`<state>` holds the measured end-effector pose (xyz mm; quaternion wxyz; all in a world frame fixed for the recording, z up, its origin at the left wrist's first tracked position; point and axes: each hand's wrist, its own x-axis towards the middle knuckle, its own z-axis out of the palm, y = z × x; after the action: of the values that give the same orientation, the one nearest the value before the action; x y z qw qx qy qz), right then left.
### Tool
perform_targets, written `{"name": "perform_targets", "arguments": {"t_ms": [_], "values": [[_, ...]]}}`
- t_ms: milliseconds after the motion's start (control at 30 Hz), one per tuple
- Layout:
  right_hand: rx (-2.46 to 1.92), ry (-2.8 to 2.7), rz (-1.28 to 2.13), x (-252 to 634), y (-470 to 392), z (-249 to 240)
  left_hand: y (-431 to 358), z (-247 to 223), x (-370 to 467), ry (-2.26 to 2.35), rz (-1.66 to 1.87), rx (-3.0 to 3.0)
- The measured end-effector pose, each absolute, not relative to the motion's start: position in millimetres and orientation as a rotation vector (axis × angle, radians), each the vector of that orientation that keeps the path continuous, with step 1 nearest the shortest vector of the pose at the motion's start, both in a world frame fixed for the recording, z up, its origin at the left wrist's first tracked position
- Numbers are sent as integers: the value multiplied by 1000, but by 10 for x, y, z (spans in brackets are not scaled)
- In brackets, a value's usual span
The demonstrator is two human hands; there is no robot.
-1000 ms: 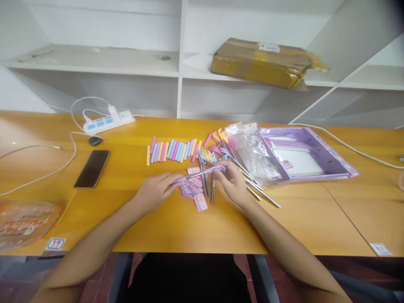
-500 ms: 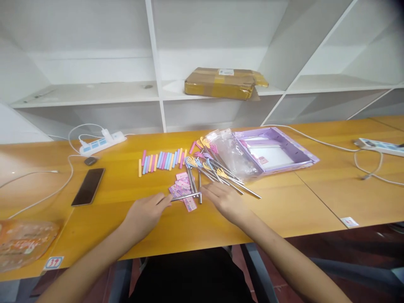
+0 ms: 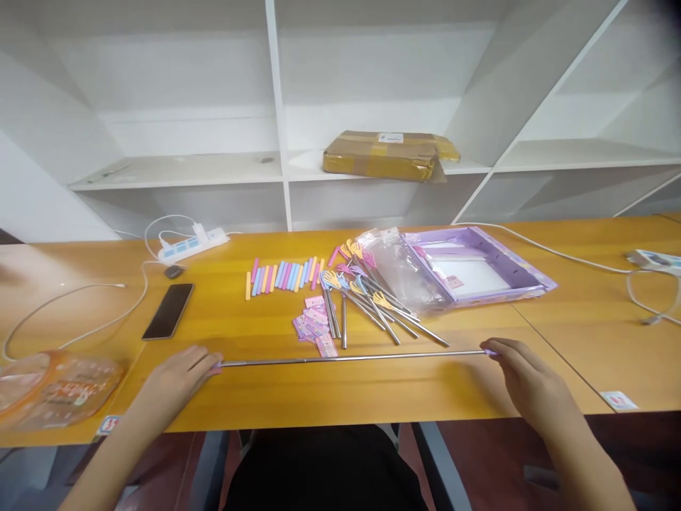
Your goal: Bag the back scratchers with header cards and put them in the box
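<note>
A long, thin extended metal rod (image 3: 345, 358) spans the space between my hands, roughly level above the front of the table. My left hand (image 3: 184, 376) is closed on its pink left end. The purple right end is pinched in my right hand (image 3: 521, 372). Behind the rod lie a pile of metal rods with small coloured hand-shaped heads (image 3: 367, 291), a few pink printed cards (image 3: 311, 323) and a row of pastel tubes (image 3: 287, 275).
A purple open box (image 3: 479, 262) with clear plastic wrap stands at the right rear. To the left are a phone (image 3: 168, 311), a power strip (image 3: 194, 243) with white cables and an orange-clear bag (image 3: 69, 390). A taped carton (image 3: 383, 154) sits on the shelf.
My hands have moved far apart, left and right. The short rod between them is now stretched out long. The camera view has shifted slightly.
</note>
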<state>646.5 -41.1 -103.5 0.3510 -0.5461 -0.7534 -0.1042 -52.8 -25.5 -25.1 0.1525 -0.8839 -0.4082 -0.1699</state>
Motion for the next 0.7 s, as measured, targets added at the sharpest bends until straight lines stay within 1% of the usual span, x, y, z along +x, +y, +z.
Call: {"name": "perform_targets", "arguments": {"t_ms": [133,333,467,567,700], "values": [[-1420,-1852,-77,6484,-553,-1119,-268,-297,-485,-1252,-450,-2517],[-1601,-1657,-24,6536,-571,-1153,-260,-319,-445,-1274,-383,-2535],[-1639,-1601,-2,6505,-443,-1150,-286,-383,-367,-1203,-424,-2635],[-1582,-1737,-26,6303,-351,-1129,-331,-482,-194,-1088,-492,-2744],[-1464,-1916,31,5651,-238,-1034,-337,-599,172,-935,-578,-2810]]}}
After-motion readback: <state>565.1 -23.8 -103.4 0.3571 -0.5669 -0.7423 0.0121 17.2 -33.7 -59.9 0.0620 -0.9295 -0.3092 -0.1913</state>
